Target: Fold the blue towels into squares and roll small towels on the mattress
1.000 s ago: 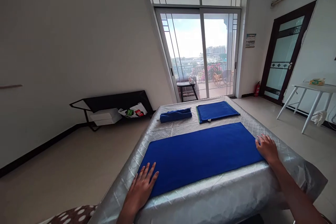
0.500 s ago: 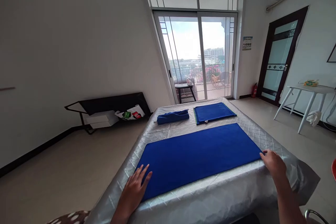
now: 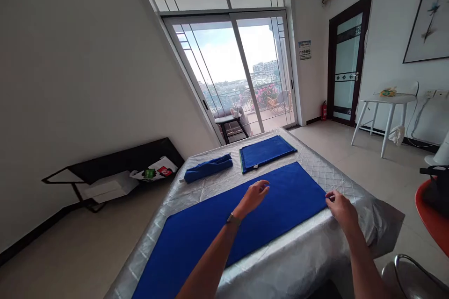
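Left hand (image 3: 254, 197) half-curled over one spread cloth (image 3: 293, 191) mid-frame; right hand (image 3: 342, 209) pinching its corner at right; one bundle (image 3: 208, 168), one folded cloth (image 3: 268, 153) above.

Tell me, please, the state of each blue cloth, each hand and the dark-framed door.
Near blue cloth: spread flat
Far right cloth: flat, layered
Far left cloth: rolled or bunched
Left hand: above the spread, half curled
Right hand: at its right corner, curled
Dark-framed door: shut

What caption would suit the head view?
Right hand at the corner of a spread blue cloth, left hand above it.
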A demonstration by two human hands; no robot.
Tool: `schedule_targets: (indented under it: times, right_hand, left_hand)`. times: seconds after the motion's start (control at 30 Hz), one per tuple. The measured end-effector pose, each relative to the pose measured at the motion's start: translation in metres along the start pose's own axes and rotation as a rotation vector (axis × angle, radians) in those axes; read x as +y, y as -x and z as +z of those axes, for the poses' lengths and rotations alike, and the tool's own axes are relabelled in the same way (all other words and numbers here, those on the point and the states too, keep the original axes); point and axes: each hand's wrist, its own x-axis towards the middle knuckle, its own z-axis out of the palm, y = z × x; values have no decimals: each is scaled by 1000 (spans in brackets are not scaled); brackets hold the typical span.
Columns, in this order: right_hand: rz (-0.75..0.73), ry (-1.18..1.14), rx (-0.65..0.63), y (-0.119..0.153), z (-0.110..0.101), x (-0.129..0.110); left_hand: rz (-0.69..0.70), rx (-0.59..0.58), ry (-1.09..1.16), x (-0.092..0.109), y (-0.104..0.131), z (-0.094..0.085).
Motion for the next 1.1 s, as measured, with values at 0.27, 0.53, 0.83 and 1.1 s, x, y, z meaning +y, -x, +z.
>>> schedule_targets:
  times: [0.27,0.53,0.83,1.1]
  right_hand:
    - [-66,-86,-16,-3,6,8]
    - [-257,-303,69,-4,21,2]
    - [-614,-503,-15,45,51,-62]
    - [-905,-469,-142,101,90,-127]
  left_hand:
    - [15,-83,-91,86,-156,97]
    - [-114,-39,-127,70,-193,115]
    - [-125,46,128,34,-168,68]
    - [-180,190,239,-38,-109,-29]
